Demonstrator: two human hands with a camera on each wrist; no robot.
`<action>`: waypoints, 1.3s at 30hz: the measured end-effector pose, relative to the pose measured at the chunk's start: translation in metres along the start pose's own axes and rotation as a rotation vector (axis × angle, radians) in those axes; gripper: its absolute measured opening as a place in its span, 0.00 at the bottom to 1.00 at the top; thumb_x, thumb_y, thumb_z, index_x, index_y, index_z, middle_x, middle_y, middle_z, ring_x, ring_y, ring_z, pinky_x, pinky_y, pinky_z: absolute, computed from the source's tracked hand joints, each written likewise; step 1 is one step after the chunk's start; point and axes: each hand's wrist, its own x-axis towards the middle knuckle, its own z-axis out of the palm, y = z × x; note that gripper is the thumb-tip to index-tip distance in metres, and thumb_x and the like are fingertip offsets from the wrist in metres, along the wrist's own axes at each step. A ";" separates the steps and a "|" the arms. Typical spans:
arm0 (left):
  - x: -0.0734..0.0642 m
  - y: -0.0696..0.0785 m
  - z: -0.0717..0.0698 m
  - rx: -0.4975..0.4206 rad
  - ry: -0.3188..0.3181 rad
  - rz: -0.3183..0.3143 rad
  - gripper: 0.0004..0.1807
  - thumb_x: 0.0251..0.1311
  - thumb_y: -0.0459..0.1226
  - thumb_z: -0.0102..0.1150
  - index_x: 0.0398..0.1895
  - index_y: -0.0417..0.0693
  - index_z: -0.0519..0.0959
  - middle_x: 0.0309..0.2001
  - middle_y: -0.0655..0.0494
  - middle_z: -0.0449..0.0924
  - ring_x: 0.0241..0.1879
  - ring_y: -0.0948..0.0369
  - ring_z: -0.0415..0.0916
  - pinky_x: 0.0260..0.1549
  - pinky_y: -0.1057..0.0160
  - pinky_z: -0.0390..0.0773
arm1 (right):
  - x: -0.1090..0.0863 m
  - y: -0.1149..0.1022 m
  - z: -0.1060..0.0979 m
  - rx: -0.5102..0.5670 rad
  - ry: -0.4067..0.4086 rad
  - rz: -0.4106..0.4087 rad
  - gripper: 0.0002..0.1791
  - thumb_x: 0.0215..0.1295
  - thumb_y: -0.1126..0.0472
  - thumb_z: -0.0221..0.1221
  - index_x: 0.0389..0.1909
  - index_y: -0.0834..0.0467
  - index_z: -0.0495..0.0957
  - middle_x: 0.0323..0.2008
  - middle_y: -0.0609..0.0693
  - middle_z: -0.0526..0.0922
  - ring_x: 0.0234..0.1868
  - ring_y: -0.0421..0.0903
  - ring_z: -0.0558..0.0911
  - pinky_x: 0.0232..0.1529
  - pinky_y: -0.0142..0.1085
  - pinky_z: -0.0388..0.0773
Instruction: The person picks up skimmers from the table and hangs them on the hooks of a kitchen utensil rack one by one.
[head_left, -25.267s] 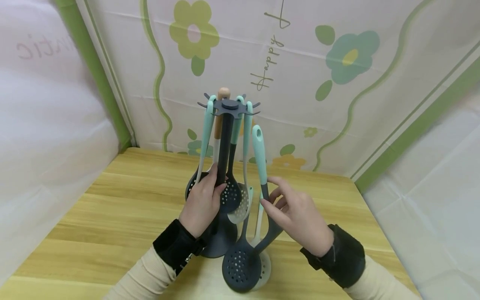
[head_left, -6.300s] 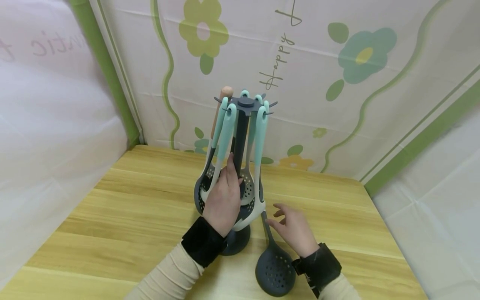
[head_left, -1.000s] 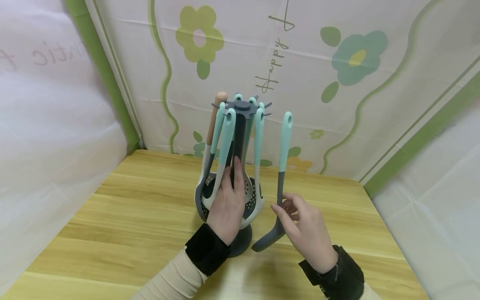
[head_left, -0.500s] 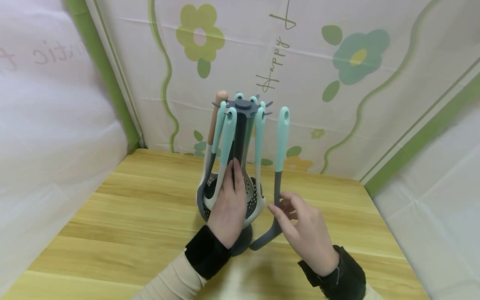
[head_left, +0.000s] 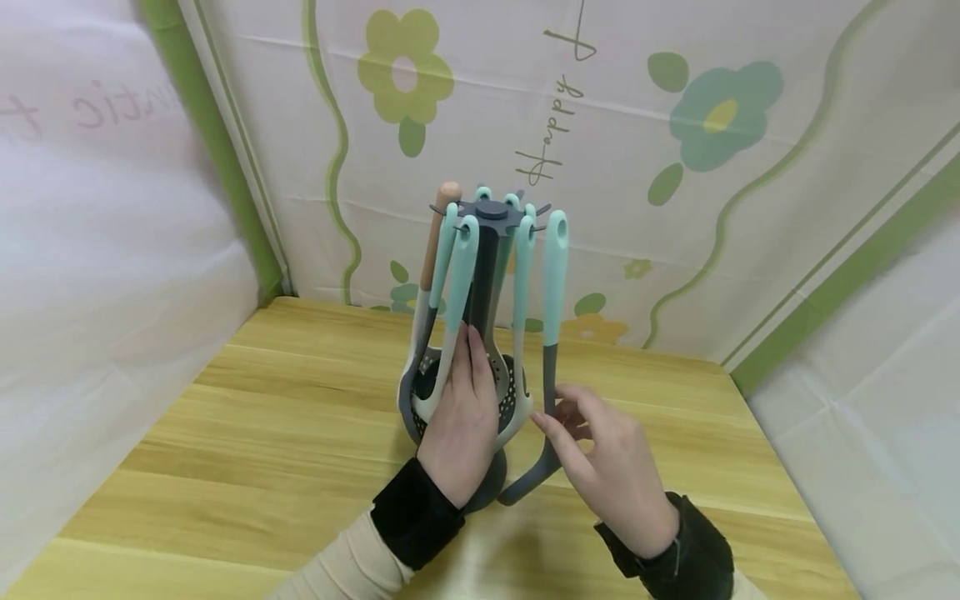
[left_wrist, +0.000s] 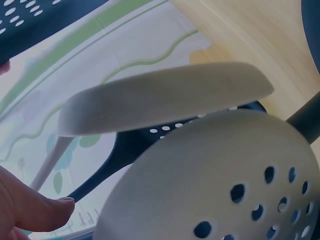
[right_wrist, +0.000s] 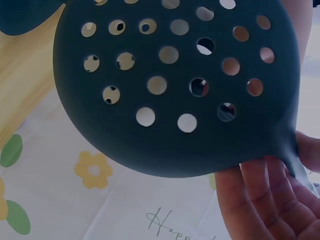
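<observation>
A dark utensil stand [head_left: 492, 212] holds several hanging tools with mint handles and one with a wooden handle [head_left: 438, 242]. My left hand [head_left: 461, 433] grips the stand's pole low down among the hanging heads, its thumb hidden in the head view. My right hand [head_left: 611, 467] pinches the grey stem of a skimmer [head_left: 555, 275] between thumb and fingers. This skimmer is upright beside the stand, its handle's holed end level with the rack's hooks. Its round, perforated dark bowl [right_wrist: 175, 150] fills the right wrist view. A pale ladle [left_wrist: 165, 97] and a pale skimmer [left_wrist: 155, 200] hang close to my left hand.
The stand's round base [head_left: 491, 487] rests on a wood-grain table [head_left: 247, 467]. Behind the table hangs a white cloth with printed flowers [head_left: 600, 167], with white side walls left and right.
Six seconds ago the dark skimmer lay on the table; now my right hand holds it upright. Over the last second it has moved left, closer to the stand. The left hand keeps its grip.
</observation>
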 end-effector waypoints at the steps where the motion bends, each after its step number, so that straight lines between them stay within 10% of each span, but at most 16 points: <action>1: -0.001 0.000 0.000 0.005 -0.003 0.000 0.37 0.60 0.22 0.59 0.71 0.16 0.56 0.67 0.19 0.63 0.66 0.39 0.69 0.55 0.59 0.80 | 0.000 -0.001 0.000 -0.002 0.001 -0.008 0.13 0.54 0.69 0.70 0.41 0.65 0.82 0.26 0.44 0.83 0.24 0.34 0.82 0.26 0.25 0.82; 39: -0.013 -0.001 -0.008 -0.215 -0.089 -0.047 0.32 0.67 0.29 0.55 0.67 0.13 0.60 0.70 0.18 0.57 0.69 0.38 0.65 0.53 0.56 0.81 | 0.003 -0.016 0.009 -0.069 0.007 -0.065 0.15 0.52 0.67 0.72 0.41 0.66 0.84 0.23 0.44 0.82 0.21 0.30 0.77 0.20 0.24 0.77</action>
